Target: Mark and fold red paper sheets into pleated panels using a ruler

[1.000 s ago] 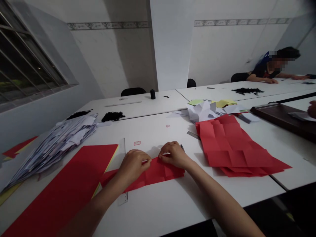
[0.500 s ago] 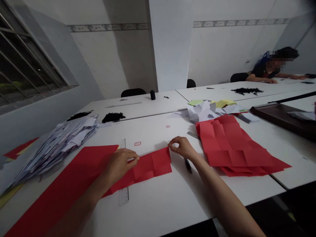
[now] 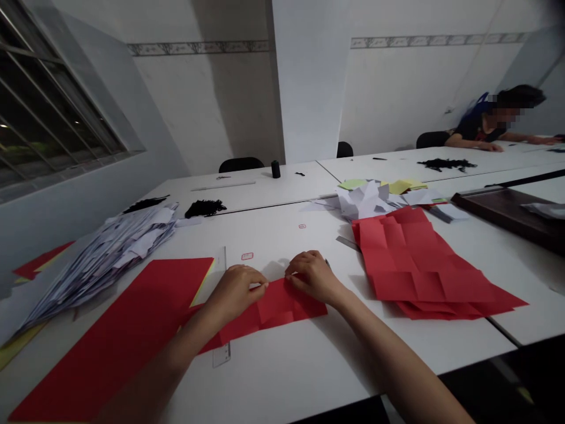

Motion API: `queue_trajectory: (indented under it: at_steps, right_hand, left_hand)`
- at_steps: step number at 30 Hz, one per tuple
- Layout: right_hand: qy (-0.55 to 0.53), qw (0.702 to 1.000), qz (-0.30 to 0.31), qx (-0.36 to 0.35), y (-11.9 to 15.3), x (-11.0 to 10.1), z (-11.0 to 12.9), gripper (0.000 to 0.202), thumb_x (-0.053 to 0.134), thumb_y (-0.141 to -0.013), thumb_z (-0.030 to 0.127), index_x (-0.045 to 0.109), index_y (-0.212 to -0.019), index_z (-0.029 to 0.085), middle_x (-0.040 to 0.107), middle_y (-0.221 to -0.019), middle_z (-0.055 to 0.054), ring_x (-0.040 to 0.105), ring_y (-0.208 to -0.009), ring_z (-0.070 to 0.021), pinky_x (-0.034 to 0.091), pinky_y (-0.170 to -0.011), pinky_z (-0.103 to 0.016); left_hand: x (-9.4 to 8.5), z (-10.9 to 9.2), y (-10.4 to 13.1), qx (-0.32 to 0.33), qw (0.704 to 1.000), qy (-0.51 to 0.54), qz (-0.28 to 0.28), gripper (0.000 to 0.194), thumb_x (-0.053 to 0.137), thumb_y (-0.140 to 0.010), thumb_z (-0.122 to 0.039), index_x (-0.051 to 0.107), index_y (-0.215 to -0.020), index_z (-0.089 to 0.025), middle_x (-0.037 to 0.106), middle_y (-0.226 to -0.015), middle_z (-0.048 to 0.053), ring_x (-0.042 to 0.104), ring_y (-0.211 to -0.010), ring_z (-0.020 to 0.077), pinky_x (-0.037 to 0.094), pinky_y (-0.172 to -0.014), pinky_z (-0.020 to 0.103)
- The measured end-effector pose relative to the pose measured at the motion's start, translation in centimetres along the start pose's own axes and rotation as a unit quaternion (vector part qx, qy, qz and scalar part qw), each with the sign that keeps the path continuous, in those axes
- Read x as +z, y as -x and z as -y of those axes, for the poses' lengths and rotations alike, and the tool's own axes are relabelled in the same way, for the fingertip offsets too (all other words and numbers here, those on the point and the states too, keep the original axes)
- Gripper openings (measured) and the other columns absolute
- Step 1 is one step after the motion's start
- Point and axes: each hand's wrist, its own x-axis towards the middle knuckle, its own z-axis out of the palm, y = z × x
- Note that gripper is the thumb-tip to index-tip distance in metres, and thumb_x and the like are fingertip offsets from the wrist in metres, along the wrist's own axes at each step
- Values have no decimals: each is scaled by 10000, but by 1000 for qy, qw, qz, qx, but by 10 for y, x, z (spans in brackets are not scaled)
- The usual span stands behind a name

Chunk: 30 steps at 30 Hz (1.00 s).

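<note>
A creased strip of red paper [image 3: 276,309] lies crosswise on the white table in front of me. My left hand [image 3: 241,291] pinches its far edge near the middle, fingers curled, thumb against fingertips. On the same edge, further right, my right hand [image 3: 311,275] is closed with thumb and fingers on the paper. Part of the strip is hidden under my left hand and forearm. A clear ruler [image 3: 222,355] runs underneath the strip. Left of it lies a large flat red sheet [image 3: 132,318] with a yellow edge showing. A small dark tip pokes out behind my right hand.
Creased red sheets [image 3: 424,259] are stacked at right, beside a metal ruler [image 3: 347,242]. Crumpled white paper [image 3: 364,199] lies behind them. A heap of papers [image 3: 119,253] is at left. Further off are black thread bundles [image 3: 205,208], a black spool [image 3: 275,169] and another person [image 3: 481,126].
The red strip has shifted right, with my left hand moving along right. My right hand has come left and closer to my left hand, further in along the strip's edge.
</note>
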Motion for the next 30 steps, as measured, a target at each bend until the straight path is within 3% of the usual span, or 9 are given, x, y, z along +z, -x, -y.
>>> queue_trajectory:
  at_steps: [6, 13, 19, 25, 30]
  right_hand:
    - [-2, 1000, -4, -8, -1, 1, -3, 92, 562, -848, 181, 647, -852, 216, 692, -863, -14, 579, -918, -169, 306, -889, -366]
    - [12, 1000, -7, -15, -2, 3, -1, 122, 540, -874, 189, 657, -845, 206, 695, -848, -18, 587, -891, -157, 304, -878, -350]
    - [19, 999, -21, -17, -3, 1, -3, 115, 545, -878, 209, 655, -849, 218, 698, -874, -17, 583, -918, -162, 281, -910, -369]
    - [17, 999, -44, -12, -3, -3, -4, 117, 549, -876, 217, 653, -825, 225, 705, -867, -11, 587, -908, -170, 267, -908, -385]
    - [23, 999, -42, -19, -1, -3, -4, 118, 544, -883, 229, 654, -840, 224, 707, -868, -11, 585, -924, -172, 265, -915, -393]
  left_hand:
    - [12, -8, -12, 22, 1000, -12, -7, 231, 470, -861, -240, 700, -883, -241, 716, -898, 9, 613, -828, 191, 381, -882, 374]
    - [24, -18, -25, 31, 999, -13, -28, 224, 475, -819, -178, 681, -738, -211, 695, -795, 20, 600, -757, 182, 394, -829, 354]
    - [13, -12, -19, 18, 1000, 2, -13, 213, 490, -803, -195, 683, -713, -213, 691, -753, 12, 587, -723, 174, 411, -774, 318]
    - [-4, 7, 7, -39, 999, 7, -27, 221, 490, -816, -274, 699, -757, -235, 708, -848, 10, 608, -858, 199, 427, -781, 303]
    - [-16, 18, 26, -70, 998, -2, 0, 227, 505, -794, -314, 693, -693, -239, 709, -852, 20, 615, -908, 222, 445, -776, 311]
